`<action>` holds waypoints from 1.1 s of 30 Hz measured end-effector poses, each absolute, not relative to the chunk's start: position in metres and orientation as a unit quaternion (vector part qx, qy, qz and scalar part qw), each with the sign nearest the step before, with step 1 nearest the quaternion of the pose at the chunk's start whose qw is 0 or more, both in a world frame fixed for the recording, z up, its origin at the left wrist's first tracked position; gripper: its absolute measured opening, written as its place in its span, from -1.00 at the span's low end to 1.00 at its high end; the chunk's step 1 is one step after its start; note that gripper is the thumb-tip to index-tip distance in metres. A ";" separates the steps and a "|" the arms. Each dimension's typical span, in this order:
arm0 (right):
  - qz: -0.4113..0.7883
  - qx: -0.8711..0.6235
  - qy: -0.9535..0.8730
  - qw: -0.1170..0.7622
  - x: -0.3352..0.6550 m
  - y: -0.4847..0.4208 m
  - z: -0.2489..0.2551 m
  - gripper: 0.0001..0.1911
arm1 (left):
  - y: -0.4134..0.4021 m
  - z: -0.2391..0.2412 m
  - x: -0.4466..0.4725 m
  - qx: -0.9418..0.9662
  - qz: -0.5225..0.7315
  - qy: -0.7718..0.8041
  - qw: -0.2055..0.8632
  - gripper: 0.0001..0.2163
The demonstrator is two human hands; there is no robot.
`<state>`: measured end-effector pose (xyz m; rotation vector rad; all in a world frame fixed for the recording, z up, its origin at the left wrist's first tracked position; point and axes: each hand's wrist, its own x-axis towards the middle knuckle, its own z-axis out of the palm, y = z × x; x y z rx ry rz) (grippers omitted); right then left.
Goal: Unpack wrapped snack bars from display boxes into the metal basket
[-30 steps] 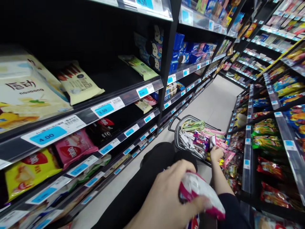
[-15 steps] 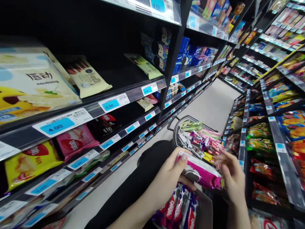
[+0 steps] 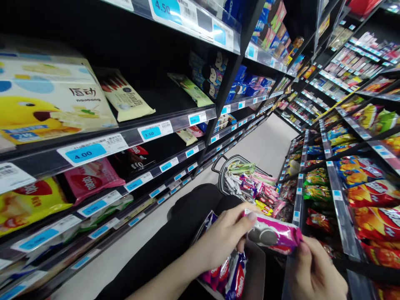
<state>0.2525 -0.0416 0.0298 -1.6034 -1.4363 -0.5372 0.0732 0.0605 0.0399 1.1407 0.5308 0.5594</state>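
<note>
A shiny pink and silver snack packet (image 3: 271, 232), long and narrow, is held between both hands. My left hand (image 3: 229, 229) grips its left end, thumb on top. At the other end, the fingers of my right hand (image 3: 315, 266) pinch the packet's pink tip. Below my left hand an open box (image 3: 256, 266) holds several purple and red nabati packets (image 3: 236, 277), standing close together. My left forearm hides part of the box.
Ahead on the floor, a basket (image 3: 222, 181) is heaped with colourful snack packets (image 3: 248, 183). To the left runs a shelf (image 3: 156, 114) with a yellow naiioong box (image 3: 56, 100), cream packets and price labels. Snack bags (image 3: 359, 166) fill the right-hand shelves. My dark-clothed leg (image 3: 150, 246) is between.
My right hand has moved from beside the packet, fingers loose, to pinching its right end. The packet sits flatter now. The view has shifted a little.
</note>
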 end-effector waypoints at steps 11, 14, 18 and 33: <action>0.139 -0.742 -0.391 0.527 0.251 -0.053 0.041 -0.61 | 0.061 0.044 0.068 0.612 0.251 0.242 0.710 -0.37; 0.212 -0.717 -0.366 0.554 0.254 -0.053 0.043 -0.50 | 0.066 0.044 0.064 0.646 0.271 0.163 0.695 -0.21; 0.249 -0.722 -0.375 0.525 0.261 -0.058 0.049 -0.68 | 0.071 0.043 0.061 0.628 0.240 0.077 0.736 -0.35; 0.188 -0.680 -0.463 0.537 0.264 -0.070 0.050 -0.64 | 0.064 0.038 0.072 0.506 0.170 0.072 0.843 -0.33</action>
